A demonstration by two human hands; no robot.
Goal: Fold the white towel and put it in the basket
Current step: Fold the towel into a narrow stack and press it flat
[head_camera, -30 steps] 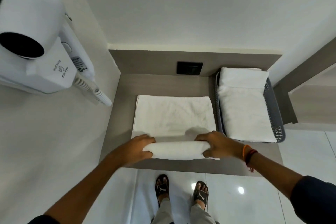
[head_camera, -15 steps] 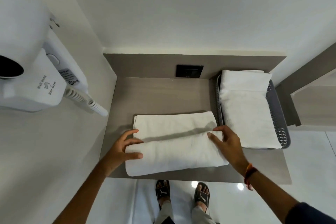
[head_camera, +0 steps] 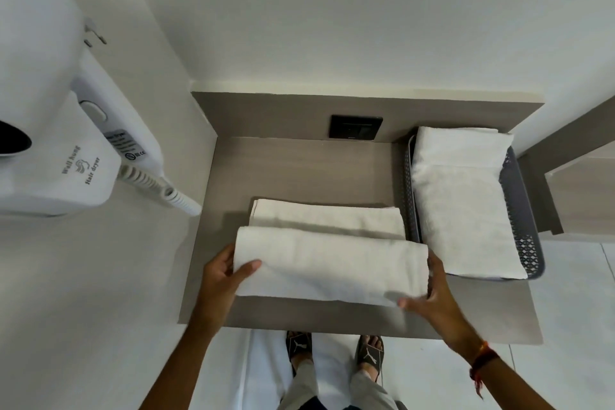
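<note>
The white towel lies folded on the brown counter, its near thick fold lifted over a thinner layer behind it. My left hand grips the towel's left end, thumb on top. My right hand holds the right end, fingers under and around the fold. The grey perforated basket stands to the right of the towel, with other folded white towels inside it.
A white wall-hung hair dryer with a coiled cord juts out at the left. A black wall socket sits on the back panel. White walls close in the counter at the left and back. My sandalled feet stand below the counter's front edge.
The near edge of the flat towel was folded away from me over the rest. Both hands then moved to the towel's two ends and gripped the thick fold.
</note>
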